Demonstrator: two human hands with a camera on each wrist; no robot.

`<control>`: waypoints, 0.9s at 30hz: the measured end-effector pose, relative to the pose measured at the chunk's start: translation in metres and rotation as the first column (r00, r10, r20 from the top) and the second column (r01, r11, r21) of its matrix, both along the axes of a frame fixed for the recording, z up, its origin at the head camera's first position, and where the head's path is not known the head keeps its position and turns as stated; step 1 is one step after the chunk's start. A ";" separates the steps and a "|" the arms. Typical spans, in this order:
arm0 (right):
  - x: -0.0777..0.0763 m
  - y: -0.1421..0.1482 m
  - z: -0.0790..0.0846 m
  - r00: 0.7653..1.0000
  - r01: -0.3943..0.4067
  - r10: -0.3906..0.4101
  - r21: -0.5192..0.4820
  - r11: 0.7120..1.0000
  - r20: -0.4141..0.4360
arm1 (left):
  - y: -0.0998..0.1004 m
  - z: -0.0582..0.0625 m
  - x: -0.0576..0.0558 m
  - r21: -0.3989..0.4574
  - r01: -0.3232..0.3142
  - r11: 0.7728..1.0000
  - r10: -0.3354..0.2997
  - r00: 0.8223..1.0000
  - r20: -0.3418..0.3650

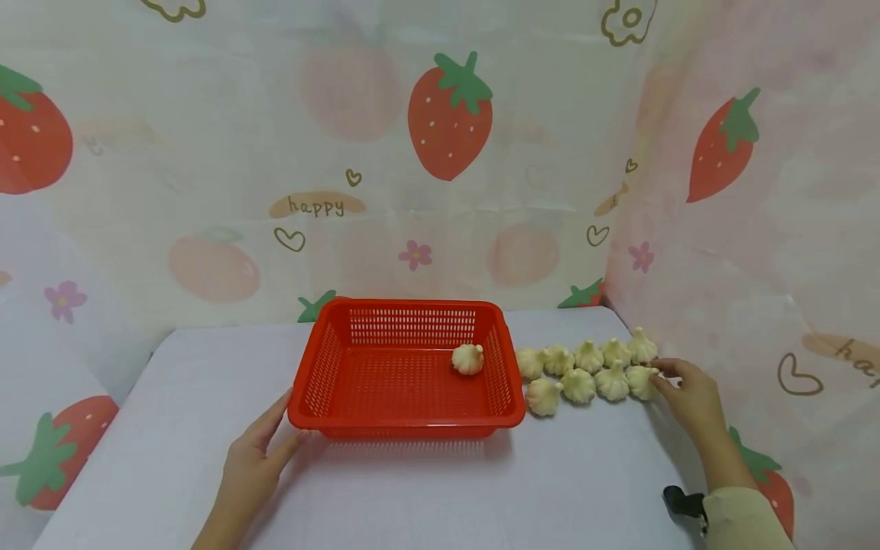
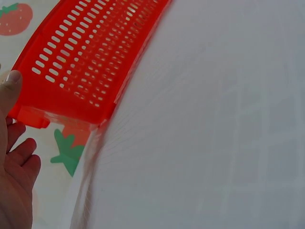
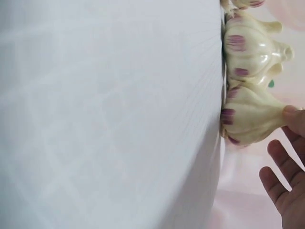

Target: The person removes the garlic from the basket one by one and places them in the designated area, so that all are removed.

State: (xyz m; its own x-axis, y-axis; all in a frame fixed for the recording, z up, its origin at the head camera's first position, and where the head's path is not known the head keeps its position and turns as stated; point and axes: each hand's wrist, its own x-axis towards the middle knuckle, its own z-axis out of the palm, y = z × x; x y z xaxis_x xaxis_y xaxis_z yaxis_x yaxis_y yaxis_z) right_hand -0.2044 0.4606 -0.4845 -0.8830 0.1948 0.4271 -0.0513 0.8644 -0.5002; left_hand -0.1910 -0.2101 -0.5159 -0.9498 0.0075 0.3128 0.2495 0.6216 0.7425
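A red plastic basket point(image 1: 406, 422) with slotted walls stands on the white-covered table. One garlic bulb point(image 1: 467, 359) lies inside it, toward the right wall. My left hand point(image 1: 250, 462) holds the basket's front left corner; in the left wrist view the thumb point(image 2: 12, 88) lies against the red wall, the other fingers below the rim. Right of the basket, several garlic bulbs point(image 1: 579, 386) sit in two rows. At the right end of the front row, my right hand point(image 1: 690, 397) pinches a garlic bulb point(image 3: 250, 114) by its stem. That bulb's base is right at the table surface.
A patterned cloth point(image 1: 450, 122) with strawberries hangs behind the table, and another cloth side point(image 1: 756, 252) rises close to the right hand. A black strap end point(image 1: 681, 502) hangs by the right sleeve point(image 1: 745, 519). White cloth point(image 1: 440, 496) covers the table.
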 end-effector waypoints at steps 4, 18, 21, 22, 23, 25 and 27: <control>0.000 0.000 -0.001 1.000 0.010 -0.010 0.000 1.000 0.000 | 0.000 0.001 0.001 0.003 0.009 1.000 -0.009 1.000 -0.003; -0.004 0.000 -0.001 0.999 -0.014 0.016 -0.047 0.999 0.050 | 0.000 0.002 0.002 -0.002 0.002 1.000 -0.002 1.000 -0.014; -0.002 0.001 -0.001 0.999 -0.007 0.010 -0.048 0.999 0.051 | 0.000 0.001 0.001 0.000 0.002 1.000 -0.002 1.000 -0.021; -0.001 0.001 -0.001 0.999 -0.005 0.007 -0.049 0.999 0.052 | 0.000 0.000 0.001 0.002 0.004 1.000 -0.004 1.000 -0.023; -0.001 0.001 -0.001 0.999 -0.001 0.004 -0.047 0.999 0.053 | 0.000 0.000 0.001 0.003 0.006 1.000 -0.005 1.000 -0.022; 0.000 0.001 -0.001 0.999 0.000 0.002 -0.046 0.999 0.051 | 0.000 0.000 0.001 0.007 0.010 1.000 -0.010 1.000 -0.021; 0.001 0.002 -0.001 0.999 0.001 0.001 -0.048 0.999 0.045 | 0.000 0.000 0.001 0.009 0.016 1.000 -0.016 1.000 -0.024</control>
State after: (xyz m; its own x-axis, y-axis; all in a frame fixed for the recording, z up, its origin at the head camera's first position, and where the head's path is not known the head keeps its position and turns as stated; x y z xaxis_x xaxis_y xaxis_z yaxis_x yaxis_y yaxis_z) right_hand -0.2035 0.4630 -0.4853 -0.9012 0.2140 0.3768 -0.0279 0.8392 -0.5431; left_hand -0.1901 -0.2104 -0.5158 -0.9417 0.0201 0.3359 0.2775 0.6109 0.7415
